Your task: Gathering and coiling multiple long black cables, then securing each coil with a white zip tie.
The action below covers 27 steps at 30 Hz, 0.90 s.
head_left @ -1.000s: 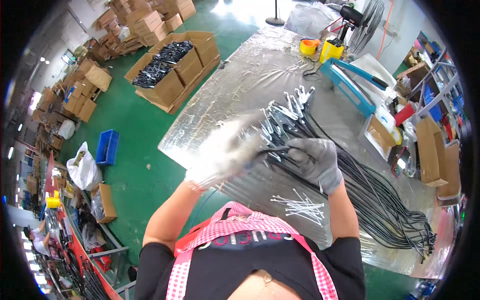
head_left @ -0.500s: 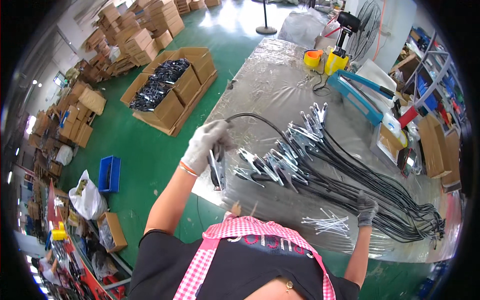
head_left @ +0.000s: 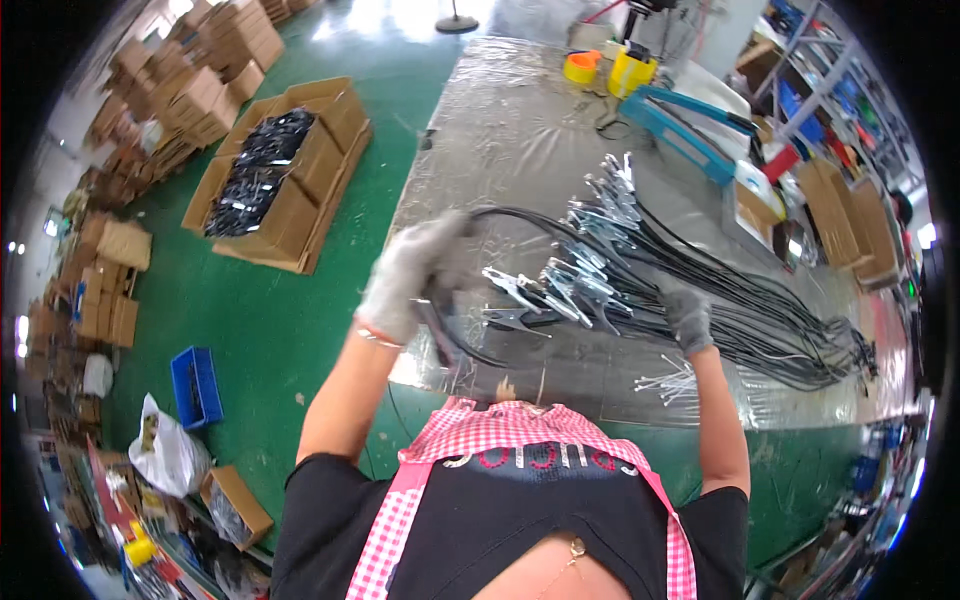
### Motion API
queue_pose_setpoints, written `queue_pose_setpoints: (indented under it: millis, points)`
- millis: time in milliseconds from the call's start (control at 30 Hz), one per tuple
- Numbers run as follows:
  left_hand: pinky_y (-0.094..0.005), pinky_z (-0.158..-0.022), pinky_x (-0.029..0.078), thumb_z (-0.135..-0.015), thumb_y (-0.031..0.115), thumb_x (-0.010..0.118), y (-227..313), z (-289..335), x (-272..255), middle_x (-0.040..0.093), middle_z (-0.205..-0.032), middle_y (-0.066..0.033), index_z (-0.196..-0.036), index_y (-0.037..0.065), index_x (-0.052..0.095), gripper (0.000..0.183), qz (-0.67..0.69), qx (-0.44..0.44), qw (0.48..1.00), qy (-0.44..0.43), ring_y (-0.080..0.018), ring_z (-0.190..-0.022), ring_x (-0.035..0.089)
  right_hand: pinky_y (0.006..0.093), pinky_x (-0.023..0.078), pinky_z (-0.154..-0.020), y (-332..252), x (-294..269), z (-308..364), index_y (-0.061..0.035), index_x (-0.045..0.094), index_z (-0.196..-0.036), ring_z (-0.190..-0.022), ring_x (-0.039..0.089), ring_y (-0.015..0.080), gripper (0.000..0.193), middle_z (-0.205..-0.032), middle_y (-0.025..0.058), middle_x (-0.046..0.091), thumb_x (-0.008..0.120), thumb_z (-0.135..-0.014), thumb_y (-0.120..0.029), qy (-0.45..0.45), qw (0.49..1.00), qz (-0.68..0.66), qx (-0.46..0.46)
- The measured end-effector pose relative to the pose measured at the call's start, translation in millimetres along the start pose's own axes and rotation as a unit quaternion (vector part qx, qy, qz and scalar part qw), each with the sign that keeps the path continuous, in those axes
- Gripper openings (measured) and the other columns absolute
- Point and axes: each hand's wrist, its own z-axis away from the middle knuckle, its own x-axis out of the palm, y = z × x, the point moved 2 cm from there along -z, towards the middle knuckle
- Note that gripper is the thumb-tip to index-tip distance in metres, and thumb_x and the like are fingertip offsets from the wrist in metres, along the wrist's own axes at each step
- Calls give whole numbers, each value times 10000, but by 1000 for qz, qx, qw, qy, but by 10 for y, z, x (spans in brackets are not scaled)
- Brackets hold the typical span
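Note:
My left hand (head_left: 415, 272), in a whitish glove, is closed on a black cable (head_left: 520, 215) over the table's left part. The cable arches from it to the right, and a length with a blurred clamp hangs below the hand. My right hand (head_left: 687, 318), in a grey glove, lies over the bundle of black cables (head_left: 770, 352) with its fingers curled round cable; how many strands it holds is hidden. Between the hands, several silver metal clamps (head_left: 570, 290) sit at the cable ends. Thin white strips (head_left: 665, 382) lie beside my right wrist.
The table (head_left: 480, 130) has a shiny plastic cover. Toward its far right stand a blue tool (head_left: 680, 135), yellow tape rolls (head_left: 580, 68) and open cardboard boxes (head_left: 835, 215). Left on the green floor are cartons of black parts (head_left: 285, 225), a blue bin (head_left: 196, 388) and a white sack (head_left: 165, 450).
My right hand has moved left along the cables toward the clamps. The cable from my left hand now runs in a thicker arch, and the clamp there has swung and blurred. The view has tilted down.

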Motion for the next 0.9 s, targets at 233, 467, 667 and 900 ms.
queue_pose_setpoints:
  millis: [233, 467, 667, 900]
  points:
    - [-294, -623, 537, -936, 253, 531, -55, -225, 471, 459, -612, 30, -1029, -16, 616, 297, -122, -13, 992, 36, -85, -516, 451, 341, 515, -747, 347, 450, 820, -80, 683, -1017, -937, 641, 176, 300, -1128, 101, 665, 466, -921, -264, -107, 578, -790, 174]
    - [-253, -588, 479, -969, 349, 499, -423, -152, 1599, 605, -724, -58, -1012, 62, 637, 322, -150, -53, 984, -78, -128, -607, 562, 389, 442, -513, -698, -1164, -182, -151, 619, -836, -694, 633, 202, 160, -804, 56, 638, 581, -797, -302, 234, 950, -139, -152]
    - [-203, -368, 265, -998, 411, 423, 280, -50, 1170, 274, -444, 94, -997, 20, 607, 433, 209, -14, 974, -84, -31, -356, 232, 410, 522, -658, 1853, 989, 845, -194, 572, -1213, -751, 656, 285, 298, -879, 95, 691, 462, -953, -288, -91, 983, -50, 152]
    - [-268, -579, 443, -876, 135, 562, -266, -61, 1418, 509, -761, -35, -1038, 31, 597, 195, -486, 155, 860, -6, -142, -650, 510, 381, 463, -553, 152, -569, 441, -242, 615, -891, -578, 634, 214, 147, -654, 0, 634, 556, -794, -335, -21, 967, -73, -242]
